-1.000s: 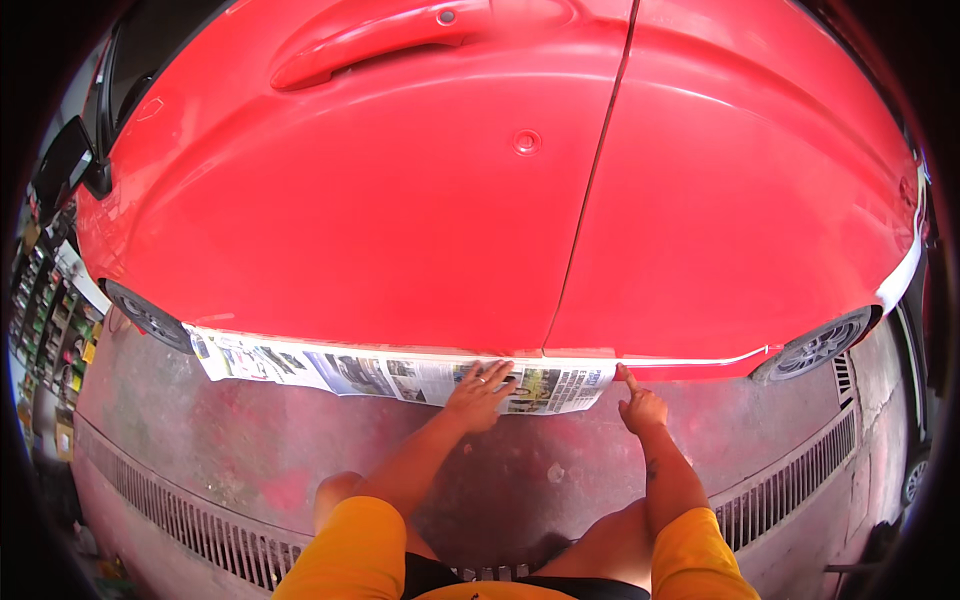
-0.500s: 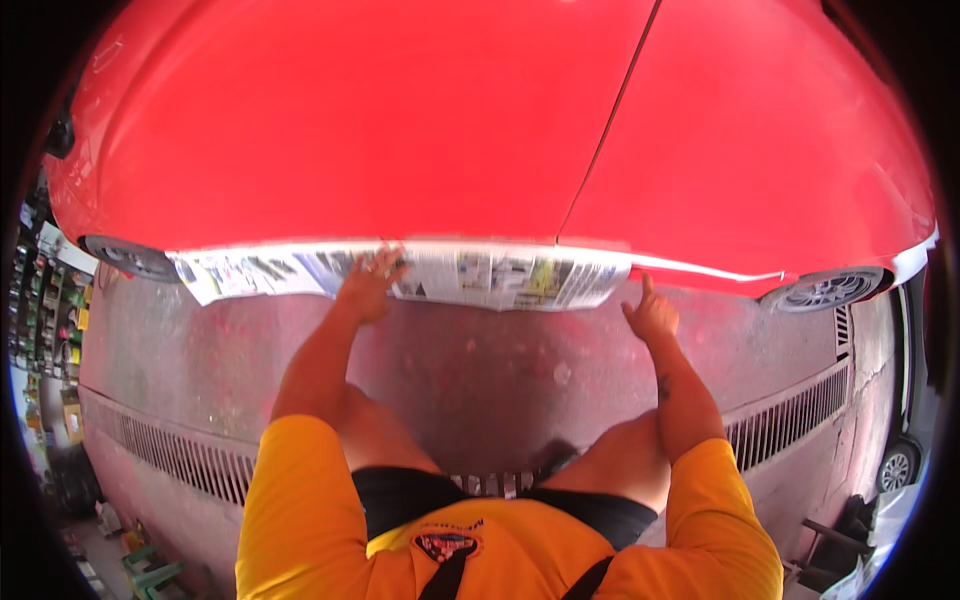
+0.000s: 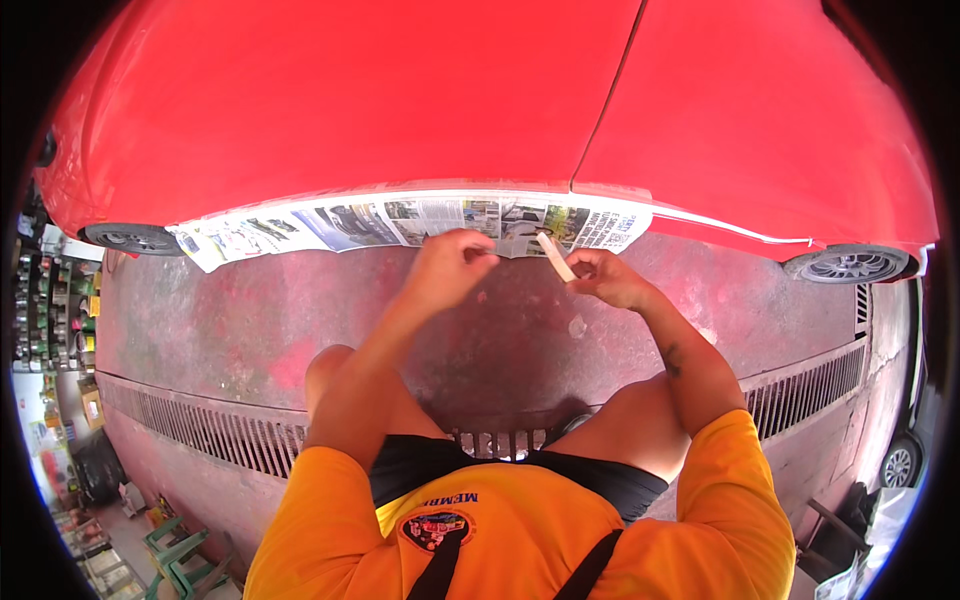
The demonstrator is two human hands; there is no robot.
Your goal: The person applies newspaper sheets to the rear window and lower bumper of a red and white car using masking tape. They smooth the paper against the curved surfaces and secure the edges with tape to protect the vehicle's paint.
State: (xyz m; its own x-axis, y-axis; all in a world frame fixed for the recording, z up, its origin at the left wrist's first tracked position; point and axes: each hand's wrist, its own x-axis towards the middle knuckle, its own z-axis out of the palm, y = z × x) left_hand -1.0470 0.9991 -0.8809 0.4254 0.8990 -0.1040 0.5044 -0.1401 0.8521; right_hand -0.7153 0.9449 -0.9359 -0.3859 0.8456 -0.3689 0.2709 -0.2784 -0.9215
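Note:
A short cream length of masking tape (image 3: 553, 257) stands slanted in my right hand (image 3: 610, 280), pinched at its lower end between thumb and fingers. My left hand (image 3: 452, 268) is level with it a little to the left, its fingers curled in toward the thumb; anything between them is too small to make out. Just beyond both hands, a long band of newspaper (image 3: 350, 222) hangs along the bottom edge of a red car panel (image 3: 380, 100). A thin white strip (image 3: 730, 226) runs on from the paper's right end toward the wheel at right.
Car wheels stand at left (image 3: 130, 238) and right (image 3: 848, 264). A slatted floor grate (image 3: 210, 437) crosses the stained concrete floor (image 3: 250, 320). Stocked shelves (image 3: 45, 300) line the far left, above a green stool (image 3: 180, 560). Another vehicle's wheel (image 3: 900, 463) shows at far right.
My left hand has come off the newspaper, moving right and curling. My right hand has moved left from the paper's right end, and masking tape now shows in it. The view has shifted slightly.

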